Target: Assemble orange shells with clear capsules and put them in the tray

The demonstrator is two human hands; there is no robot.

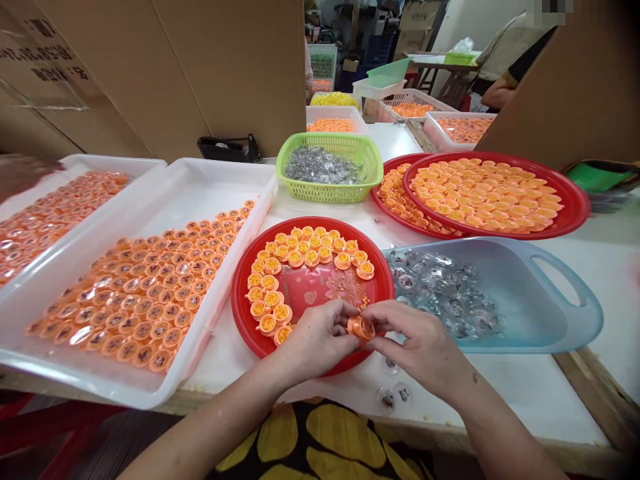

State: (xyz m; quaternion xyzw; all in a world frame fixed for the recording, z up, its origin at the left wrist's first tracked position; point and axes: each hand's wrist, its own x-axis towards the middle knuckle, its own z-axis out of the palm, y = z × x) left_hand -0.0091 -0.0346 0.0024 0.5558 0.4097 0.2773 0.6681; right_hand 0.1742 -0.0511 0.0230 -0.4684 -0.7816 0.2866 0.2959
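Note:
My left hand (320, 337) and my right hand (423, 347) meet over the near edge of a red round plate (250, 320), both pinching a small orange plastic cap (361, 327). Its inside is partly hidden by my fingers. Rows of orange cups with yellow centres (295, 257) curve around the plate on a red printed card (320, 290). To my right lies a pale blue plastic tub (540, 313) holding clear capsules (440, 293). Several loose clear capsules (395, 397) sit on the white table just beyond my right wrist.
A white tray of orange capsules (140, 293) stands to my left, with a co-worker's hand (25, 175) above another tray. A green basket of silver pieces (320, 167) and a loaded red plate (485, 193) stand ahead. Cardboard partitions rise on both sides.

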